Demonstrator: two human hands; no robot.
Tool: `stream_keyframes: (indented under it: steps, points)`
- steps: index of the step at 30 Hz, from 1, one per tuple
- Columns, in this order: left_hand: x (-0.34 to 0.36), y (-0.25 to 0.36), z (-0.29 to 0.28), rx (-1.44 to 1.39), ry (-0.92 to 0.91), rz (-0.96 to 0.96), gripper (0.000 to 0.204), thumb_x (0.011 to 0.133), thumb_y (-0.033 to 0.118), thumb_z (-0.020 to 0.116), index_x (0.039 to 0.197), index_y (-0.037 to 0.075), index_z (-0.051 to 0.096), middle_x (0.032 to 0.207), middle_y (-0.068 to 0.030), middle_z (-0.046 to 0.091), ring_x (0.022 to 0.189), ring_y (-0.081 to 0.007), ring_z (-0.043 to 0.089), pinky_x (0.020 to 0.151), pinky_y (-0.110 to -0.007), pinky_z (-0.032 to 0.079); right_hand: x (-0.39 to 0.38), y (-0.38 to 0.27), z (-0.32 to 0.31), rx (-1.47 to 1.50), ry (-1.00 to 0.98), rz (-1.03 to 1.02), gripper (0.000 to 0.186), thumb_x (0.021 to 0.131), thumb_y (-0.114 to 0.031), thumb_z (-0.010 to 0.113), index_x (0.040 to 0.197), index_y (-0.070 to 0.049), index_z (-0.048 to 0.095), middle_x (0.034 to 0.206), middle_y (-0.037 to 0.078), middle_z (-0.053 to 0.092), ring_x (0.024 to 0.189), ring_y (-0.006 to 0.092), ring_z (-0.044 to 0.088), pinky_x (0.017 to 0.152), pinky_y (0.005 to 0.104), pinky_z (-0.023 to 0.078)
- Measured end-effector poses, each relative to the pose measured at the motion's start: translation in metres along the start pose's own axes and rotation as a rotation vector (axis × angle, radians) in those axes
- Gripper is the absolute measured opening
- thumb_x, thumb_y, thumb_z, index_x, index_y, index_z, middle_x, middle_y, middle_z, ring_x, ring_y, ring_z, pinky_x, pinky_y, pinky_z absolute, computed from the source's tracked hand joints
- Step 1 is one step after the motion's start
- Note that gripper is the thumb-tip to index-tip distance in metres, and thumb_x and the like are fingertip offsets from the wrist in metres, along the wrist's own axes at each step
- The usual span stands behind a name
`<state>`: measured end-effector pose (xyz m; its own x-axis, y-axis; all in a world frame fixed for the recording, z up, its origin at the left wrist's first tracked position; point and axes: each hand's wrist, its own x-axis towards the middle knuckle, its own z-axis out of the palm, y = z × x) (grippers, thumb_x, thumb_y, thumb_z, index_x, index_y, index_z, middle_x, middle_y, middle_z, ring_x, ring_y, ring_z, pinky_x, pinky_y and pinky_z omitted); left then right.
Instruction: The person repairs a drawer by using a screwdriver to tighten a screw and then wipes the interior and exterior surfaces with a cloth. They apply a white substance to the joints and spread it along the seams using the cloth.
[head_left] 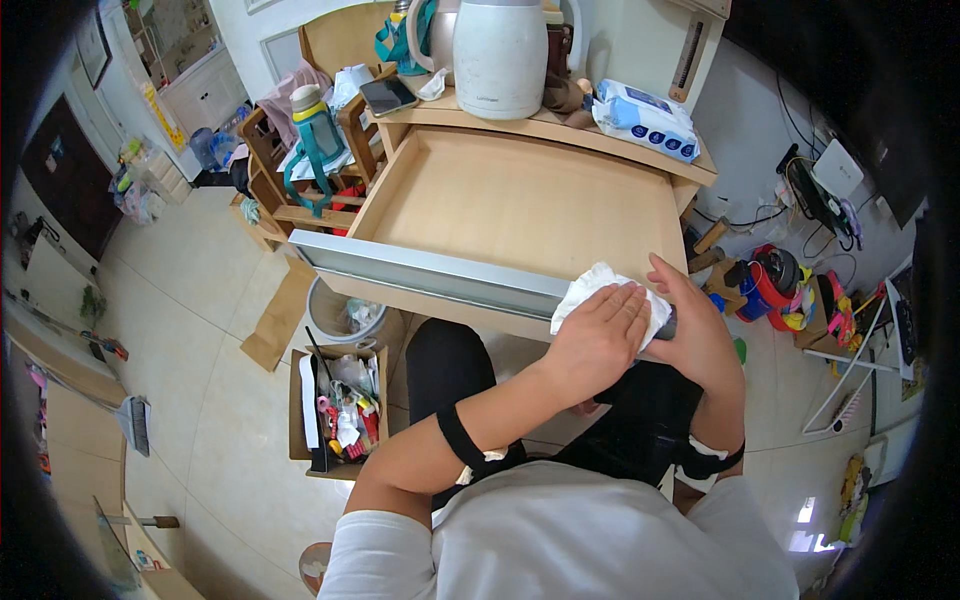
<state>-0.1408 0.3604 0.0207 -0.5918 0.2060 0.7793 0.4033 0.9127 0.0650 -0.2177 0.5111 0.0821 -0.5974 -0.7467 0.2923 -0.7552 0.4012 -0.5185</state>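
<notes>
One box (296, 435) of odds and ends stands on the floor at the left, just beside a bin (325, 318). Further along, a phone (388, 95) lies on the surface (432, 106), with a white jug (500, 60) upright near it. Below, I see the drawer (530, 200) pulled out. The left hand (603, 335) lies flat, fingers together, over a white cloth (586, 288) on the drawer's front edge. Rightmost, the right hand (702, 325) is half open at that corner; whether it grips, I cannot tell.
</notes>
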Motion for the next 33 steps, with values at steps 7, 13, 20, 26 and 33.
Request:
stream_keyframes:
  steps: [7,13,20,26,33]
  points:
    - [-0.019,-0.034,-0.033,-0.022,-0.016,-0.07,0.036,0.067,0.002,0.058,0.103,0.0,0.063,0.11,-0.0148,0.064,0.106,-0.0282,0.06,0.093,-0.04,0.047,-0.014,0.013,-0.003,-0.029,-0.016,0.09,0.087,0.056,-0.014,0.082,0.133,-0.005,0.042,0.121,0.019,0.056,0.111,0.0331,0.055,0.093,0.0386,0.043]
    - [-0.076,-0.111,-0.11,0.271,-0.002,-0.3,0.043,0.064,-0.008,0.056,0.104,0.004,0.064,0.111,-0.0104,0.064,0.109,-0.0255,0.059,0.095,-0.041,0.044,-0.005,0.007,0.008,-0.103,-0.015,0.035,0.078,0.063,-0.018,0.079,0.132,-0.005,0.045,0.121,0.019,0.056,0.11,0.0347,0.054,0.095,0.0399,0.04]
    - [-0.125,-0.185,-0.176,0.521,0.017,-0.504,0.039,0.07,-0.007,0.055,0.104,0.009,0.066,0.113,-0.0073,0.064,0.107,-0.025,0.06,0.092,-0.038,0.046,0.007,-0.006,0.016,-0.158,-0.082,0.019,0.072,0.067,-0.023,0.077,0.129,-0.003,0.047,0.12,0.018,0.056,0.11,0.0349,0.053,0.096,0.0402,0.04]
    - [-0.127,-0.221,-0.238,0.713,-0.081,-0.856,0.03,0.082,0.003,0.053,0.108,0.012,0.066,0.101,-0.0157,0.065,0.09,-0.0366,0.061,0.075,-0.04,0.05,0.016,-0.01,0.005,-0.056,-0.055,-0.016,0.073,0.069,-0.024,0.077,0.131,-0.004,0.045,0.125,0.019,0.052,0.109,0.0345,0.054,0.093,0.0404,0.043]
    - [0.035,-0.131,-0.174,-0.501,-0.055,-0.907,0.022,0.092,0.021,0.059,0.104,0.003,0.062,0.072,-0.0035,0.063,0.051,-0.0074,0.055,0.044,-0.023,0.045,0.072,-0.063,0.023,0.467,0.011,-0.126,0.079,0.077,-0.023,0.074,0.141,-0.006,0.03,0.135,0.018,0.042,0.099,0.0265,0.06,0.083,0.035,0.05]
